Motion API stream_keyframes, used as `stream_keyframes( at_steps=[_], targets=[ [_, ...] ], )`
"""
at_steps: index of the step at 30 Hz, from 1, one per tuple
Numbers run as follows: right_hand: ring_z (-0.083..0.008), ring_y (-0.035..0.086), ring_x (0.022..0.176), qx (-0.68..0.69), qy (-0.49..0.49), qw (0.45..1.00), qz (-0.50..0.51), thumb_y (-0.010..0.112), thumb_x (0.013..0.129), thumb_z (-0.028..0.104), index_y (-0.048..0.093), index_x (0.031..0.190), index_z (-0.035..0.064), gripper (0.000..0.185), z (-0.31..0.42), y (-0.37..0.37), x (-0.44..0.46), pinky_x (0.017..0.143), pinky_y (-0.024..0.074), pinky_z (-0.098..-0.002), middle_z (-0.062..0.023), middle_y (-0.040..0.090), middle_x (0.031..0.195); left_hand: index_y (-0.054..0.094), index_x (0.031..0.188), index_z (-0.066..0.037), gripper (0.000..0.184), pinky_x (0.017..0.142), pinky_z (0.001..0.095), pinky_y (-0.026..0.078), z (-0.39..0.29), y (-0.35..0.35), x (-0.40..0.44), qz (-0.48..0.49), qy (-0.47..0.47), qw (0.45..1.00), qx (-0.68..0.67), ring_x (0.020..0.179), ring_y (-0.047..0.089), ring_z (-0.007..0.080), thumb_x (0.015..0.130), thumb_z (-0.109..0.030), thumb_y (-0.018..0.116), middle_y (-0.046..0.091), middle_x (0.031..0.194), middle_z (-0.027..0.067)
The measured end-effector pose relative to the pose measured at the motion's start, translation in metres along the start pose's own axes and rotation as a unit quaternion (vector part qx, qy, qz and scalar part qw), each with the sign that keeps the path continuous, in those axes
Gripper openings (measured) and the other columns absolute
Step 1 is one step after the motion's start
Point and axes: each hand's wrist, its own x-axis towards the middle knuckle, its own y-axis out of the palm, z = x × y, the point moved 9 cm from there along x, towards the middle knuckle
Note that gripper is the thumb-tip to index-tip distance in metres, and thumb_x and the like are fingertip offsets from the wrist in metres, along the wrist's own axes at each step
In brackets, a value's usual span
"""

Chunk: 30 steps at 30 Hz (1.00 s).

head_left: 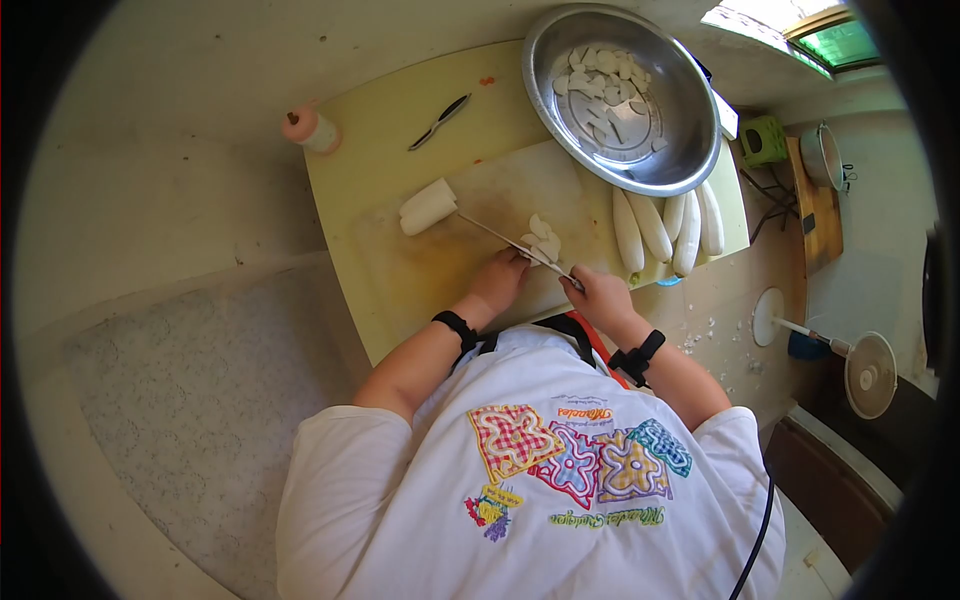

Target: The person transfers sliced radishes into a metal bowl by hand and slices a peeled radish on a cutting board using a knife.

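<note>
My right hand is closed around the handle of a kitchen knife, whose blade points to the upper left across the cutting board. Thin white radish slices lie in a small heap against the far side of the blade. On the near side, my left hand has its fingers bent together by the blade; whatever they hold is hidden. Two thick cut lengths of white radish lie side by side near the knife's tip.
A large metal basin with radish slices stands at the back right. Several whole white radishes lie below it. A peeler and a pink-topped bottle are at the left. A fan stands beyond the table's right side.
</note>
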Motion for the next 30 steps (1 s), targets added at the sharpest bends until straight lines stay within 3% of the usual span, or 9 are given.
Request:
stream_keyframes(
  at_steps=[18, 30],
  targets=[
    [-0.0399, 0.061, 0.061, -0.004, -0.023, 1.000, -0.014, 0.059, 0.094, 0.034, 0.058, 0.084, 0.0085, 0.027, 0.0012, 0.0003, -0.0032, 0.056, 0.0482, -0.0507, -0.0164, 0.062, 0.063, 0.070, 0.098, -0.006, 0.016, 0.085, 0.0443, 0.053, 0.0046, 0.0057, -0.0011, 0.023, -0.021, 0.999, 0.034, 0.097, 0.063, 0.0358, 0.088, -0.016, 0.062, 0.067, 0.104, 0.0158],
    [-0.0405, 0.062, 0.064, -0.010, -0.013, 0.999, 0.027, 0.058, 0.094, 0.032, 0.057, 0.086, 0.0080, 0.026, -0.0001, 0.0083, 0.0013, 0.059, 0.0486, -0.0515, -0.0176, 0.062, 0.066, 0.069, 0.103, -0.007, 0.018, 0.087, 0.0444, 0.053, 0.0074, 0.0086, -0.0033, 0.022, -0.027, 0.999, 0.032, 0.101, 0.062, 0.0357, 0.088, -0.013, 0.063, 0.066, 0.108, 0.0159]
  ],
)
